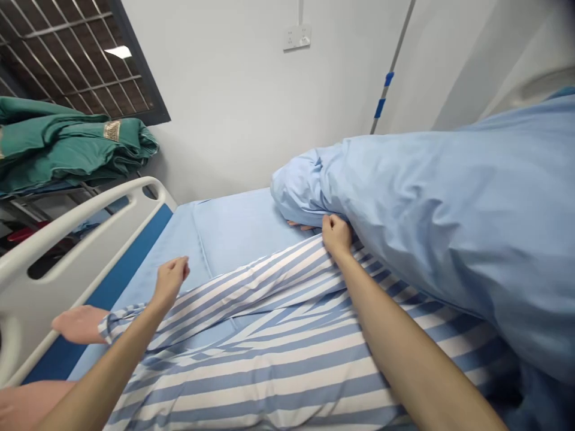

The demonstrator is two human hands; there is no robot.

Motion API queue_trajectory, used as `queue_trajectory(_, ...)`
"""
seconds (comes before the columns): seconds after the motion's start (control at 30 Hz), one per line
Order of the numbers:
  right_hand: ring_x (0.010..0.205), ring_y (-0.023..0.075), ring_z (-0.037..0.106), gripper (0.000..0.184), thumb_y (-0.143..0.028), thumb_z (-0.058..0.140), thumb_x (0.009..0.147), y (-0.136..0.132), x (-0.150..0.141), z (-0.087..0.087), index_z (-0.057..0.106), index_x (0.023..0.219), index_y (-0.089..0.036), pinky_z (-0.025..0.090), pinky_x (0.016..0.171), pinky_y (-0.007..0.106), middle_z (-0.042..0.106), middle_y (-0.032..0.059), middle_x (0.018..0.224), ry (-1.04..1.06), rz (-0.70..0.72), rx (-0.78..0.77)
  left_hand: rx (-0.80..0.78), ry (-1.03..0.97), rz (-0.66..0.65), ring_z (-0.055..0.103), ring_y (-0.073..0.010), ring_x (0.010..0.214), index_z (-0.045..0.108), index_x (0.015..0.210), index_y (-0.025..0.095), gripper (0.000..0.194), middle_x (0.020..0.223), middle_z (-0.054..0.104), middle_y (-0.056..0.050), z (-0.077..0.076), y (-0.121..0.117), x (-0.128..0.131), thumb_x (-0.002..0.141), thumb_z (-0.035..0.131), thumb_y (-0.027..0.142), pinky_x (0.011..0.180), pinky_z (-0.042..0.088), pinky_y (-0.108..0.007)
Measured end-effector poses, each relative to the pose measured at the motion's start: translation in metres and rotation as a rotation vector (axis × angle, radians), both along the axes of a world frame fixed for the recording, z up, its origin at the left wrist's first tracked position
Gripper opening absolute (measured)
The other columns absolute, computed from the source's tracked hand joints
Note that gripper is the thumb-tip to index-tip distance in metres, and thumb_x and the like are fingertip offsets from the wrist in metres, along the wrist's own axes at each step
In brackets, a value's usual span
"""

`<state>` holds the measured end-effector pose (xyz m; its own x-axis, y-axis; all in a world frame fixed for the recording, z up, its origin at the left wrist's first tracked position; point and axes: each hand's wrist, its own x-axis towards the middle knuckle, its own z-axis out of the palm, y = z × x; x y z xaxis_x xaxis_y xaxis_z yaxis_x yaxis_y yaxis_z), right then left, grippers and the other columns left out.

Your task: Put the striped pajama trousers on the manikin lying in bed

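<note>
Probably soft, light for its bulk and hard to damage, the blue quilt (449, 197) should bend readily, though its loose filling may sag; the bunched hem looks the best place to take hold. It fills the right side of the frame, plain pale blue, puffy and creased, partly covering striped clothing (269, 371). Right of centre, the right hand (336, 234) appears clenched on its lower edge. Left of centre, the left hand (172, 280) is curled, nothing visible in it.
</note>
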<state>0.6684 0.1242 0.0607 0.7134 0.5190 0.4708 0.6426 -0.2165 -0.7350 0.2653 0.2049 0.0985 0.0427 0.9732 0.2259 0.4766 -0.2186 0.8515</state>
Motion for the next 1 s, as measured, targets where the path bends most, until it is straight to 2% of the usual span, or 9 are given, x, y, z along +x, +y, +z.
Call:
queue_trajectory(0.1,0.053,0.0135,0.037,0.034,-0.037,0.035,0.084,0.000,-0.001,-0.001,0.048,0.059,-0.019,0.024,0.053,0.028,0.054,0.0040,0.057,-0.031,-0.009,-0.012,-0.013,0.004,0.124,0.035,-0.0106,0.044,0.034,0.043,0.021,0.037,0.039,0.035,0.004,-0.010,0.004,-0.053,0.074,0.042,0.041,0.048,0.031,-0.023)
queue_trajectory(0.17,0.053,0.0140,0.037,0.035,-0.038,0.034,0.084,0.000,-0.001,-0.003,0.047,0.058,-0.019,0.024,0.053,0.028,0.053,0.0042,0.057,-0.050,-0.015,-0.022,-0.046,0.151,0.141,0.036,-0.0112,0.046,0.034,0.044,0.021,0.036,0.040,0.034,0.003,-0.024,0.001,-0.071,0.074,0.040,0.041,0.049,0.030,-0.023)
queue_trajectory(0.3,0.051,0.0151,0.037,0.034,-0.038,0.036,0.083,0.003,-0.001,-0.002,0.049,0.058,-0.020,0.022,0.053,0.030,0.052,0.0057,0.056,-0.100,-0.036,-0.134,-0.052,0.571,0.083,0.040,-0.0120,0.052,0.035,0.047,0.020,0.034,0.045,0.037,0.002,-0.048,-0.004,-0.079,0.076,0.038,0.035,0.054,0.027,-0.023)
queue_trajectory(0.5,0.044,0.0146,0.033,0.025,-0.028,0.047,0.075,0.014,-0.025,0.007,0.044,0.051,-0.022,0.021,0.052,0.031,0.045,0.0042,0.050,-0.110,-0.057,-0.347,-0.121,0.630,0.123,0.052,-0.0154,0.061,0.049,0.052,0.020,0.034,0.056,0.057,-0.002,-0.052,-0.002,-0.082,0.079,0.037,0.035,0.057,0.029,-0.024)
queue_trajectory(0.57,0.046,0.0159,0.036,0.025,-0.031,0.047,0.075,0.021,-0.058,0.010,0.043,0.051,-0.023,0.023,0.052,0.031,0.046,0.0033,0.050,-0.121,0.059,-0.337,-0.139,0.675,0.132,0.057,-0.0174,0.068,0.057,0.058,0.021,0.034,0.066,0.064,-0.005,-0.052,-0.002,-0.083,0.080,0.035,0.035,0.059,0.032,-0.025)
queue_trajectory(0.63,0.050,0.0166,0.040,0.027,-0.035,0.044,0.077,0.030,-0.109,0.012,0.042,0.052,-0.023,0.025,0.053,0.030,0.047,0.0020,0.050,-0.132,0.214,-0.276,-0.144,0.708,0.136,0.060,-0.0191,0.074,0.062,0.065,0.021,0.035,0.075,0.068,-0.008,-0.053,-0.003,-0.083,0.081,0.035,0.035,0.063,0.035,-0.026)
queue_trajectory(0.8,0.050,0.0137,0.038,0.038,-0.045,0.034,0.083,0.059,-0.282,0.014,0.034,0.052,-0.023,0.026,0.052,0.026,0.041,-0.0023,0.049,-0.019,0.649,-0.132,-0.160,0.732,0.142,0.062,-0.0211,0.080,0.067,0.076,0.021,0.037,0.084,0.069,-0.010,-0.055,-0.004,-0.083,0.083,0.033,0.034,0.067,0.038,-0.028)
queue_trajectory(0.9,0.052,0.0137,0.040,0.042,-0.047,0.030,0.087,0.071,-0.363,0.005,0.035,0.053,-0.022,0.028,0.053,0.026,0.042,-0.0022,0.050,0.066,0.869,-0.096,-0.147,0.748,0.115,0.063,-0.0229,0.083,0.067,0.084,0.021,0.040,0.087,0.069,-0.011,-0.054,-0.006,-0.085,0.086,0.029,0.036,0.069,0.039,-0.030)
queue_trajectory(1.0,0.053,0.0150,0.042,0.040,-0.044,0.032,0.087,0.073,-0.399,-0.012,0.039,0.054,-0.023,0.026,0.054,0.027,0.047,-0.0005,0.052,0.061,0.825,-0.145,-0.177,0.784,0.086,0.062,-0.0228,0.088,0.063,0.097,0.021,0.041,0.094,0.068,-0.012,-0.054,-0.008,-0.087,0.088,0.026,0.034,0.073,0.040,-0.031)
